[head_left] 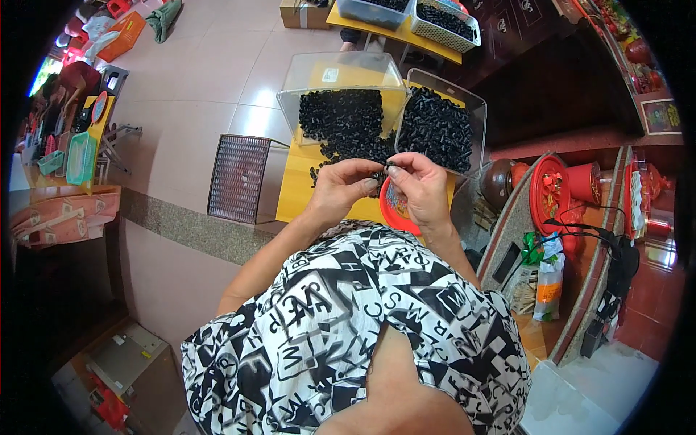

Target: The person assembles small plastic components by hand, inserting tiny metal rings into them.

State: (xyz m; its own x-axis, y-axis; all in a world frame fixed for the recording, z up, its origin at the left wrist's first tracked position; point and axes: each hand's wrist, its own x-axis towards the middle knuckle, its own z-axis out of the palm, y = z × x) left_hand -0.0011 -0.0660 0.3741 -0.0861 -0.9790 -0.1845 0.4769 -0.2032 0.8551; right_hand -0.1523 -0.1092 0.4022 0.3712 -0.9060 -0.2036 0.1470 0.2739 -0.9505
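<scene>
Both hands meet fingertip to fingertip above the near side of a yellow table (293,192). My left hand (338,191) is closed in a pinch, and my right hand (422,190) pinches from the other side. Between their tips is a small black part (390,165), mostly covered by the fingers. Just beyond lies a loose heap of small black parts (341,119), spilling from a clear plastic bin (341,72) tipped on its side. To its right, a second clear bin (481,130) holds more of them. A red round tray (394,215) sits partly under my right hand.
A dark slatted stool or rack (235,177) stands left of the table. Farther off, another yellow table (395,30) carries a white basket (455,36) of black parts. Shelving with red containers (549,190) is close on the right. A person (76,83) bends over a table at far left.
</scene>
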